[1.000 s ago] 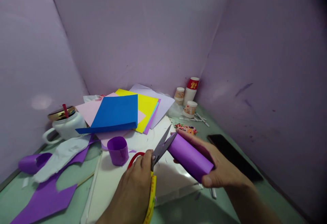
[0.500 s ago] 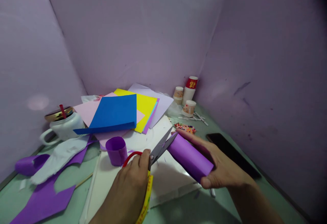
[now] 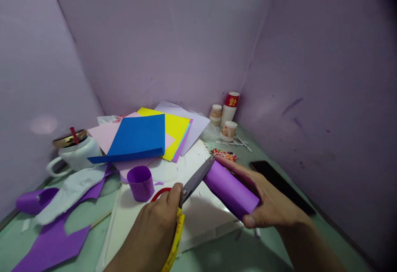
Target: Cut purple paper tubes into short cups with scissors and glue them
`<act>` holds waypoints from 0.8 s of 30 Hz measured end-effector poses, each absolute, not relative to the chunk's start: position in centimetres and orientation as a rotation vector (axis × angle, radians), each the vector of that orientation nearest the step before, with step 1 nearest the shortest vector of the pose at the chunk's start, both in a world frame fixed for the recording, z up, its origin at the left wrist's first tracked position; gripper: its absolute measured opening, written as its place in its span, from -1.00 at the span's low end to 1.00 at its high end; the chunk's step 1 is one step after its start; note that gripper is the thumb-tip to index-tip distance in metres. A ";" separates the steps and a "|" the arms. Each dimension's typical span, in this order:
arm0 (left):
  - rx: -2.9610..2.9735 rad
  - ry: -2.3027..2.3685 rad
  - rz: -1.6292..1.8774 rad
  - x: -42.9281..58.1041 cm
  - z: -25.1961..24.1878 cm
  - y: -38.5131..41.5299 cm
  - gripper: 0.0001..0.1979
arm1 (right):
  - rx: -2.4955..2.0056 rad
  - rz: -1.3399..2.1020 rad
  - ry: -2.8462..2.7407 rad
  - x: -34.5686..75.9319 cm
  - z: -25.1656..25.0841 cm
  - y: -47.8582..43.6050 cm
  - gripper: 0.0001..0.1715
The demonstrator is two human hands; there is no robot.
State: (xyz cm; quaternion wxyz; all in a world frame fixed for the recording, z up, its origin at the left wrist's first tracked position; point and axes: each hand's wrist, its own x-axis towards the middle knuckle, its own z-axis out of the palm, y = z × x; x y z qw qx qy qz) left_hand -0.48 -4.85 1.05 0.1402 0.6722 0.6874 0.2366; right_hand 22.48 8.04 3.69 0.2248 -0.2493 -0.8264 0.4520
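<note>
My left hand is closed round the handles of a pair of scissors, which have one red and one yellow patterned grip. The blades are together, and their tips touch the upper left end of a purple paper tube. My right hand grips that tube from the right, thumb at its lower end and fingers along the far side. Left of the scissors, a short purple paper ring stands upright on a white board.
Behind lie a blue sheet and a yellow sheet. At left are a white mug, a white cloth-like piece and purple scraps. Paper cups stand at the back right, with a black phone nearer.
The scissor blades, apart before, have closed at the end of the purple tube. Both hands have stayed in nearly the same place, and the view has shifted slightly.
</note>
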 end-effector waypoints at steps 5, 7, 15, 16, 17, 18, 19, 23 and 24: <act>1.358 1.973 1.211 0.9 1.9 -4.5 -0.82 | -0.667 1.263 -2.293 22.4 3.7 8.1 0.30; 1.049 1.815 1.348 1.7 2.4 -4.3 -0.69 | -0.626 1.277 -2.338 22.3 3.7 7.9 0.28; 0.797 1.307 1.335 3.0 2.3 -4.3 -0.62 | -0.382 1.329 -2.591 21.4 2.8 6.4 0.30; 0.759 1.264 1.350 3.0 2.1 -4.3 -0.63 | -0.395 1.334 -2.596 21.3 2.8 6.3 0.31; 0.722 1.222 1.373 3.0 1.9 -4.2 -0.63 | -0.419 1.338 -2.588 21.3 2.8 6.3 0.32; 0.688 1.191 1.400 3.0 1.7 -4.2 -0.62 | -0.447 1.342 -2.562 21.3 2.8 6.3 0.31; 0.661 1.174 1.430 2.9 1.5 -4.1 -0.60 | -0.474 1.355 -2.517 21.2 2.8 6.3 0.30; 0.634 1.165 1.513 2.6 0.6 -3.7 -0.48 | -0.481 1.504 -2.291 20.8 2.8 6.4 0.24; 0.641 1.156 1.517 2.6 0.4 -3.6 -0.48 | -0.474 1.540 -2.256 20.7 2.8 6.4 0.22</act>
